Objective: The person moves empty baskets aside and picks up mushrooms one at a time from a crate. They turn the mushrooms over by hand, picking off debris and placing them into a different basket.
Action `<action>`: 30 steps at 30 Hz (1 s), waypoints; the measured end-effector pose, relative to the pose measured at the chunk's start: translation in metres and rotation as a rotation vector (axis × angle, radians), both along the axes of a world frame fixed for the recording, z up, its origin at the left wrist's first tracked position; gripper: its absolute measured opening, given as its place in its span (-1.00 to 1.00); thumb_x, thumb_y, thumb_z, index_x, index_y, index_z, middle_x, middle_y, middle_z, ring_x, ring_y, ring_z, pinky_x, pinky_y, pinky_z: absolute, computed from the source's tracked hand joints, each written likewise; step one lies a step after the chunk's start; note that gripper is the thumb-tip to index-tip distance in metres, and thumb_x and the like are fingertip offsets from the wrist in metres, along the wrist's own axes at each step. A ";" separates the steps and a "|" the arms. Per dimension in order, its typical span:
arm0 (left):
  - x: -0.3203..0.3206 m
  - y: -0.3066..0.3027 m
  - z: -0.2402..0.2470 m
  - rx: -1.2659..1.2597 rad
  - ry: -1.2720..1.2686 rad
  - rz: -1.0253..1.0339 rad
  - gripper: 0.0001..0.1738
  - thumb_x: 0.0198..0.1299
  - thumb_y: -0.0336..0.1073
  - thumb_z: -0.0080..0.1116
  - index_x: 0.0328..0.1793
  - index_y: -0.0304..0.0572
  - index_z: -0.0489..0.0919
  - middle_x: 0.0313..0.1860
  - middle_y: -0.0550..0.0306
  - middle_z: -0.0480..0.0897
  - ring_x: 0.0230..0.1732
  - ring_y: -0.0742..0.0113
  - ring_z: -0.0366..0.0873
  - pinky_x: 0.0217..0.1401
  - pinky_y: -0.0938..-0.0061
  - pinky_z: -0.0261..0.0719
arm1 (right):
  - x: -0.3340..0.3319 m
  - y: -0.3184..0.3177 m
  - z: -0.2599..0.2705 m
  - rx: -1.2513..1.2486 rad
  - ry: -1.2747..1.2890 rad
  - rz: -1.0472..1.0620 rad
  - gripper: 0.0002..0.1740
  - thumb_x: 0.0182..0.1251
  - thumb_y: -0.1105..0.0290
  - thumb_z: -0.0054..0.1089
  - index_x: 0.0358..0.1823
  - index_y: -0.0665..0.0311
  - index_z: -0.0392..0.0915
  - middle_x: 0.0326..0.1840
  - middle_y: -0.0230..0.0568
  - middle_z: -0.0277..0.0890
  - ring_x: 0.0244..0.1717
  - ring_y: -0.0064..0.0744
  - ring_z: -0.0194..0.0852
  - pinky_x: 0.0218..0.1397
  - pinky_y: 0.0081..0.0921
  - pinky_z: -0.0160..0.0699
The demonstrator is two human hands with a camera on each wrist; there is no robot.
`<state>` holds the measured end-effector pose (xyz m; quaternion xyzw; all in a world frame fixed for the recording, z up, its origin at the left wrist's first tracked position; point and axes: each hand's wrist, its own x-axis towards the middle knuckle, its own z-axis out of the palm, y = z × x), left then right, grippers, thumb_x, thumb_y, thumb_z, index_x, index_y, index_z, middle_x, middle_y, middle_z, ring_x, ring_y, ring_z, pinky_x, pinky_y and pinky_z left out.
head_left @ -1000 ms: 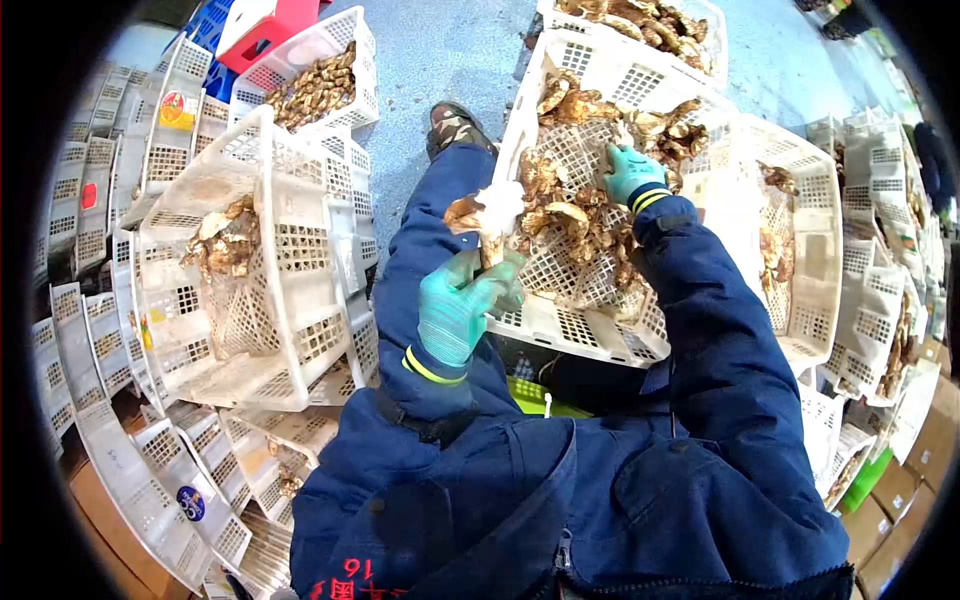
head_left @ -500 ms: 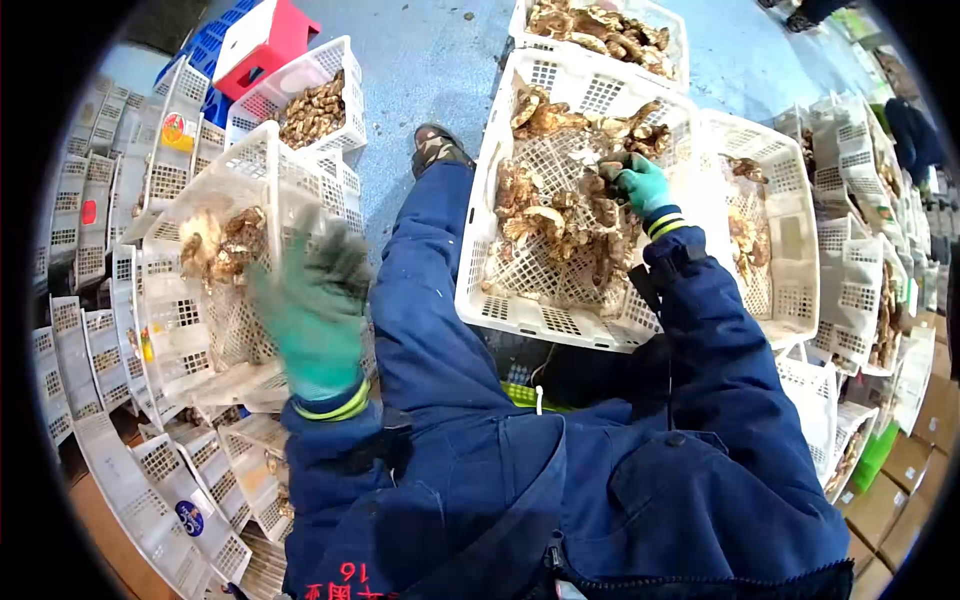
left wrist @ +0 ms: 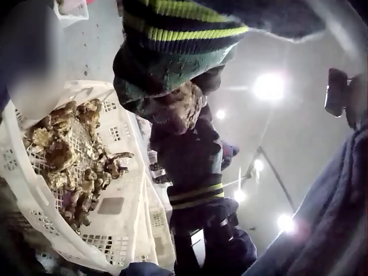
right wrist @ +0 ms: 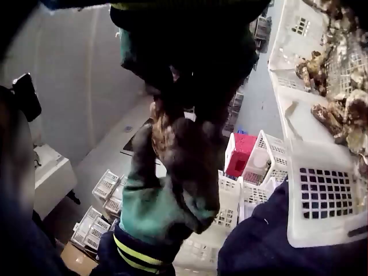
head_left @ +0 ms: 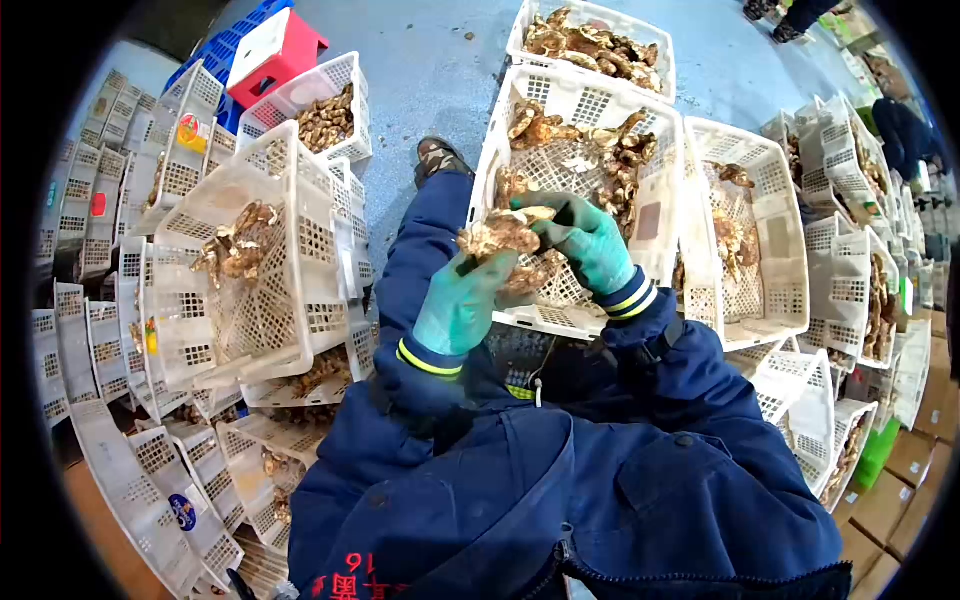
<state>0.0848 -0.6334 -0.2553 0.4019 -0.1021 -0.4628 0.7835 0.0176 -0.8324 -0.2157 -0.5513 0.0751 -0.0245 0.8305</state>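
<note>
My left hand (head_left: 458, 305) and right hand (head_left: 588, 243) grip one mushroom clump (head_left: 497, 238) together. Sorting seems early: the front crate (head_left: 598, 92) holds plenty, the side crate (head_left: 315, 240) few.

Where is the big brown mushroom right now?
In the head view, the big brown mushroom is mid-frame, gripped between the green-gloved left hand and right hand, over the near edge of the white plastic crate.

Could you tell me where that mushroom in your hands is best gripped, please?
Probably low down, beneath the broad cap, coming from below: the mushroom lies cap-up between the left hand and right hand, and its frilly edge looks easy to break.
</note>
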 end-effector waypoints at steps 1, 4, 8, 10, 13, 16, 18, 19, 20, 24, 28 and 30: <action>-0.006 0.006 0.005 0.091 -0.170 0.026 -0.35 0.40 -0.06 -0.03 0.46 -0.31 0.18 0.21 -0.03 0.51 0.15 0.11 0.55 0.28 0.27 0.53 | -0.001 0.000 0.010 -0.110 0.057 0.043 -0.53 0.34 0.40 0.16 0.27 0.36 0.41 0.12 -0.29 0.51 0.01 -0.61 0.43 0.12 -0.57 0.46; 0.015 0.021 -0.025 -0.545 0.392 -0.126 -0.51 0.40 -0.31 -0.09 0.39 -0.37 0.25 0.05 -0.02 0.58 -0.01 0.19 0.58 0.11 0.33 0.64 | 0.007 -0.036 -0.004 -0.210 0.068 -0.038 -0.55 0.37 0.42 0.13 0.28 0.32 0.43 0.13 -0.30 0.52 0.05 -0.56 0.46 0.11 -0.57 0.47; 0.068 0.065 0.033 -0.499 0.148 0.238 -0.52 0.36 -0.34 0.04 0.38 -0.27 0.33 0.10 -0.03 0.57 -0.02 0.21 0.58 0.11 0.35 0.61 | 0.015 -0.115 -0.075 -0.609 0.498 -0.090 -0.52 0.40 0.20 0.06 0.27 0.26 0.44 0.12 -0.15 0.56 0.05 -0.41 0.54 0.13 -0.49 0.50; 0.080 0.093 0.080 -0.569 0.094 0.416 -0.29 0.29 -0.12 0.15 0.45 -0.35 0.20 0.32 -0.14 0.40 0.23 0.06 0.45 0.26 0.25 0.54 | 0.015 -0.123 -0.112 -1.074 0.649 0.154 -0.42 0.35 0.05 0.02 0.30 0.22 0.41 0.14 0.02 0.54 0.14 -0.17 0.52 0.24 -0.35 0.45; 0.081 0.101 0.104 -0.512 0.099 0.484 0.00 0.21 0.13 0.21 0.53 -0.40 0.04 0.45 -0.23 0.28 0.38 -0.05 0.36 0.35 0.17 0.49 | 0.031 -0.087 -0.144 -1.407 0.541 0.351 -0.31 0.30 -0.05 0.03 0.36 0.20 0.32 0.14 0.09 0.53 0.18 0.02 0.49 0.26 -0.20 0.43; 0.054 0.061 0.049 -0.190 0.056 0.227 -0.05 0.27 0.15 0.12 0.51 -0.41 0.06 0.46 -0.23 0.26 0.39 -0.02 0.35 0.32 0.19 0.49 | 0.055 -0.050 -0.163 -1.582 0.675 0.467 -0.35 0.26 -0.07 0.08 0.28 0.16 0.37 0.04 0.01 0.58 0.10 -0.02 0.54 0.16 -0.15 0.48; 0.036 0.037 0.025 0.047 -0.145 -0.052 -0.17 0.34 0.10 0.04 0.47 -0.42 0.12 0.42 -0.17 0.32 0.34 0.00 0.39 0.30 0.20 0.48 | 0.064 -0.046 -0.171 -1.601 0.673 0.402 -0.54 0.25 0.05 0.10 0.10 0.10 0.53 -0.08 0.00 0.62 0.04 -0.06 0.59 0.12 -0.18 0.51; 0.026 0.024 0.030 0.194 -0.216 -0.130 -0.23 0.37 0.08 0.01 0.44 -0.43 0.18 0.36 -0.17 0.38 0.28 0.00 0.46 0.27 0.21 0.50 | 0.070 -0.051 -0.171 -1.576 0.685 0.427 -0.61 0.24 0.10 0.10 0.03 0.08 0.58 -0.09 0.00 0.63 0.02 -0.07 0.60 0.11 -0.18 0.53; 0.023 0.016 0.027 0.243 -0.127 -0.074 -0.26 0.38 0.07 0.00 0.43 -0.43 0.21 0.32 -0.19 0.43 0.24 -0.01 0.50 0.27 0.20 0.51 | 0.069 -0.064 -0.186 -1.439 0.668 0.352 -0.68 0.23 0.17 0.09 -0.05 0.06 0.62 -0.06 0.00 0.62 0.03 -0.05 0.60 0.09 -0.18 0.54; 0.022 0.019 0.008 0.342 -0.305 0.135 -0.47 0.44 -0.22 -0.05 0.40 -0.44 0.26 0.32 -0.19 0.43 0.28 0.08 0.48 0.33 0.26 0.47 | 0.026 -0.111 -0.165 -0.584 0.527 0.283 -0.79 0.17 0.35 0.28 -0.21 0.29 0.61 -0.36 -0.18 0.58 -0.43 -0.41 0.45 -0.27 -0.43 0.49; 0.022 0.001 0.022 0.486 -1.071 0.227 -0.38 0.20 -0.48 0.15 0.42 -0.31 0.32 0.37 -0.07 0.41 0.40 0.10 0.34 0.44 0.29 0.28 | -0.007 -0.111 -0.087 -0.974 -0.578 0.246 -0.56 -0.11 0.57 0.33 -0.08 0.13 0.66 -0.22 -0.04 0.64 -0.12 0.12 0.60 0.10 -0.13 0.54; 0.016 -0.014 0.051 0.489 -1.422 0.105 -0.25 0.07 -0.35 0.28 0.44 -0.15 0.33 0.38 -0.11 0.38 0.42 -0.07 0.27 0.50 0.19 0.20 | -0.016 -0.093 -0.057 -0.381 -0.160 0.251 -0.60 0.07 0.50 0.30 0.02 0.31 0.58 -0.19 -0.01 0.64 -0.22 -0.10 0.67 -0.19 -0.32 0.67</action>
